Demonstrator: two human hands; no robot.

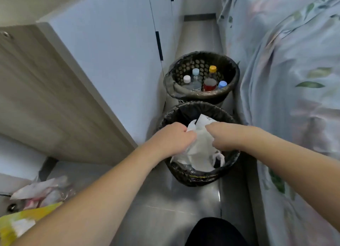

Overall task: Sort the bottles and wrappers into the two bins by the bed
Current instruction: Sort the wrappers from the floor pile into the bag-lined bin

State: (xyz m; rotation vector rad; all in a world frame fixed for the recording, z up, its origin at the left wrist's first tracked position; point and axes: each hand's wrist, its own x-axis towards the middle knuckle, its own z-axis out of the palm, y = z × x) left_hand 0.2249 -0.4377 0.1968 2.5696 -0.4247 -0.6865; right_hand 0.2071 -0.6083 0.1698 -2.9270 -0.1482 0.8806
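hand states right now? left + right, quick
Left hand: closed on the white wrappers, over the near bin.
Right hand: closed on the same white wrappers, over the same bin.

Floor [198,37]: pale grey glossy tile, a narrow aisle that ran from 6 o'clock up to 12 o'clock.
Skirting [200,17]: a dark grey strip that closed the aisle at its far end, 12 o'clock.
Wardrobe [119,48]: white flat-fronted doors that lined the aisle at 10 to 11 o'clock, with slim black vertical handles [159,45].
Wooden panel [46,98]: light oak grain, at 9 o'clock, that stood against the wardrobe front; a metal fitting showed near its upper corner.
Bed [294,80]: at 2 to 4 o'clock, covered by a pale blue sheet printed with green leaves, hanging to the floor.
Light: soft, even, with dull reflections on the tile.
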